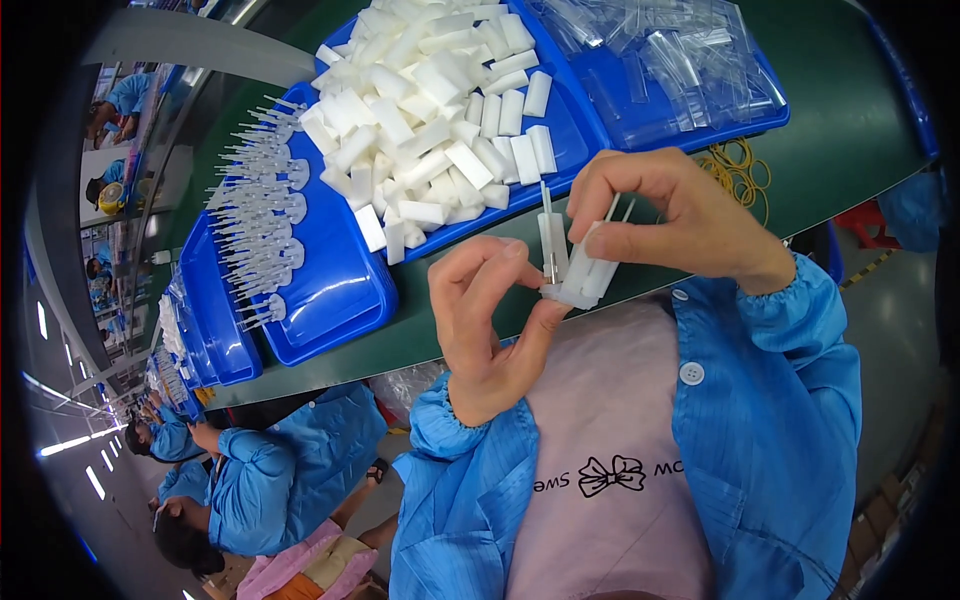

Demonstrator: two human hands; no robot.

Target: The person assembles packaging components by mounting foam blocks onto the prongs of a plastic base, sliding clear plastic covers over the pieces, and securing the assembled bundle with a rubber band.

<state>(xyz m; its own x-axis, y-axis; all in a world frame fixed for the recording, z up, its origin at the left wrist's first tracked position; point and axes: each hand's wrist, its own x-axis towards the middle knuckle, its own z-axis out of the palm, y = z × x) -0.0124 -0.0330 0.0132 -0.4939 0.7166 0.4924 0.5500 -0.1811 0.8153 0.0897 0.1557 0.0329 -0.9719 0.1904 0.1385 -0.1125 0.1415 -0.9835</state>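
Note:
In front of my chest, my left hand [485, 325] is closed, its thumb and fingertips pinching the base of a translucent plastic pronged part [550, 272]. One slim prong points up and away from me. My right hand [672, 218] is closed on a white foam block [597, 278] at the part's right side, and thin prong tips stick out above it. Another white strip [553, 238] stands beside the left prong. My fingers hide some of how the foam and the part meet.
Beyond my hands, a blue tray [570, 150] bears heaped white foam blocks [430, 130]. Left of it, similar pronged parts [255, 220] stand in rows on a blue tray [335, 300]. Clear plastic pieces [680, 75] fill another tray; yellow rubber bands [738, 178] lie nearby. Co-workers [270, 480] sit leftward.

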